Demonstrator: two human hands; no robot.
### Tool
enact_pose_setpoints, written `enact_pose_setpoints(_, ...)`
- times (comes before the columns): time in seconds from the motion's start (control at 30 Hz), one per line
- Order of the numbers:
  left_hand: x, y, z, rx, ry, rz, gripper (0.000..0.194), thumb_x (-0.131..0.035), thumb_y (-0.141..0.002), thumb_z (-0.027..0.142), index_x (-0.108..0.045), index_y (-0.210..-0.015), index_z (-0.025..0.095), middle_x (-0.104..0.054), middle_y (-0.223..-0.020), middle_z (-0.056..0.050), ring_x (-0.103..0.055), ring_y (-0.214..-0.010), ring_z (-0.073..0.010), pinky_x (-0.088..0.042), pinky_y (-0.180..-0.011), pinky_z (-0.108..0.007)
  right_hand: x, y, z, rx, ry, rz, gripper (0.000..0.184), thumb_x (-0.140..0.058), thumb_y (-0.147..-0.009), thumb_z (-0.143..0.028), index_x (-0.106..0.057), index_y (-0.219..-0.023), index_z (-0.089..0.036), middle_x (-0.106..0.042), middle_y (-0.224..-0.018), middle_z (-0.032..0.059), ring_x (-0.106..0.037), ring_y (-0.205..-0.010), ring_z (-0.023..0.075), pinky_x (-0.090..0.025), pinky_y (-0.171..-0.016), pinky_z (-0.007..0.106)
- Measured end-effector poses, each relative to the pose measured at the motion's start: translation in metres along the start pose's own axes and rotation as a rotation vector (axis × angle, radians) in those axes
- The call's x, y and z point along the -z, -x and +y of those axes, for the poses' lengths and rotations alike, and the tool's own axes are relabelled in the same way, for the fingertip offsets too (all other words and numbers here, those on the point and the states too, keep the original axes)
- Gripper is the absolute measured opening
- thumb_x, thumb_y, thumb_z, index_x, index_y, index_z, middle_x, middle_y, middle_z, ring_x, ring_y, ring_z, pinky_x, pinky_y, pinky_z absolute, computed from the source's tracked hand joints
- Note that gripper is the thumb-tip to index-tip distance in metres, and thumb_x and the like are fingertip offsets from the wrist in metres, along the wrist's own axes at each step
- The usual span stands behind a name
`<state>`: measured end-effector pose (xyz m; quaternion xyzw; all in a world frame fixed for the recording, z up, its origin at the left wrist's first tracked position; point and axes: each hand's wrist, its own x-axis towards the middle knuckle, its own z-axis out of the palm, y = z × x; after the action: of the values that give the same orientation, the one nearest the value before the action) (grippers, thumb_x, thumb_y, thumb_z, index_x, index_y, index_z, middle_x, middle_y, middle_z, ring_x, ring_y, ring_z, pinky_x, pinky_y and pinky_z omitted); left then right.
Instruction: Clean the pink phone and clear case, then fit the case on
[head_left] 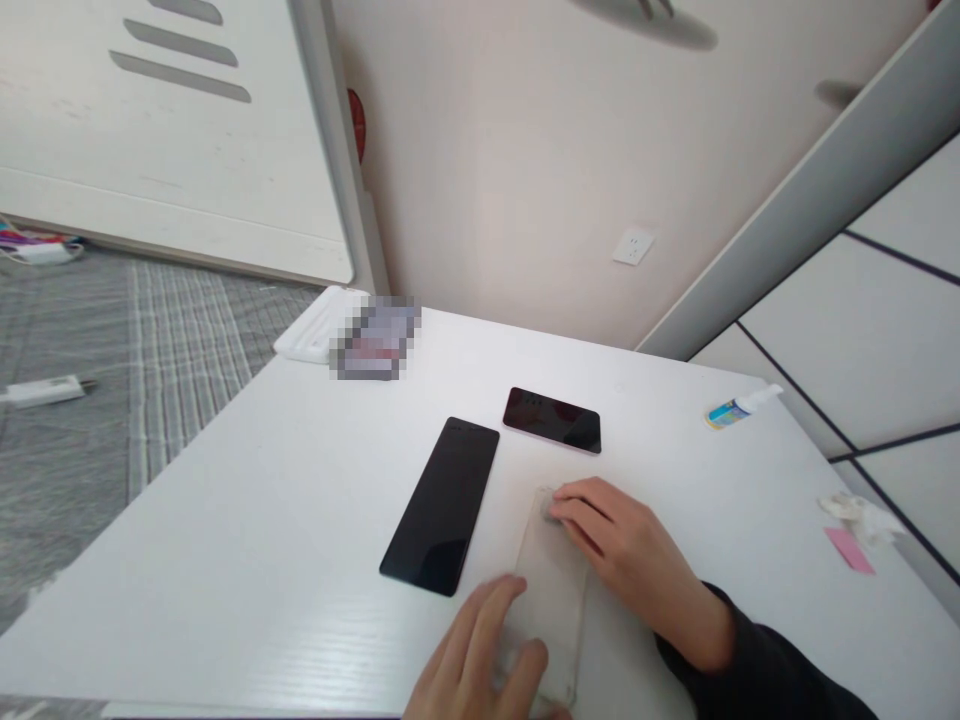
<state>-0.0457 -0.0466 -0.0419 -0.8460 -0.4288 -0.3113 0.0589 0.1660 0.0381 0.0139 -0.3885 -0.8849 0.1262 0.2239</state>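
Note:
A clear, slightly cloudy phone case (551, 590) lies flat on the white table (262, 520) near its front edge. My right hand (630, 550) rests on the case's far end, fingers bent and pressed onto a small grey bit at its top corner. My left hand (480, 655) lies on the case's near end, fingers stretched flat, holding it down. A long black phone (442, 505) lies just left of the case. A second, smaller black phone (553, 420) lies beyond the case.
A small blue and white bottle (739, 407) lies at the far right. A pink slip (849, 549) and crumpled white wrapping (859, 512) sit at the right edge. A white box (319, 325) stands at the far left corner. Left of the table is grey bedding.

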Motion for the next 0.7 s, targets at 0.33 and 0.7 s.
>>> enact_pose_setpoints(0.33,-0.001,-0.005,0.009,0.133,0.059,0.068,0.04,-0.055,-0.083,0.019,-0.054,-0.123,0.016,-0.065,-0.133,-0.022,-0.071,-0.119,-0.0298,-0.066,-0.09,-0.04,0.004,0.007,-0.004,0.015,0.008,-0.047,0.027,-0.044,-0.108,-0.017,-0.071,-0.107,-0.017,-0.073,-0.102,0.0103,-0.071,-0.093,0.0208,-0.061,-0.082,0.033)
enact_pose_setpoints(0.7,-0.004,-0.009,0.011,0.111,0.016,-0.006,0.065,-0.054,-0.07,0.012,-0.05,-0.135,0.011,-0.063,-0.138,-0.024,-0.066,-0.127,-0.0333,-0.064,-0.095,-0.044,0.0,0.011,-0.012,0.133,-0.039,-0.178,0.023,-0.05,-0.105,-0.017,-0.071,-0.095,-0.018,-0.07,-0.087,0.0056,-0.066,-0.077,0.0184,-0.058,-0.068,0.028)
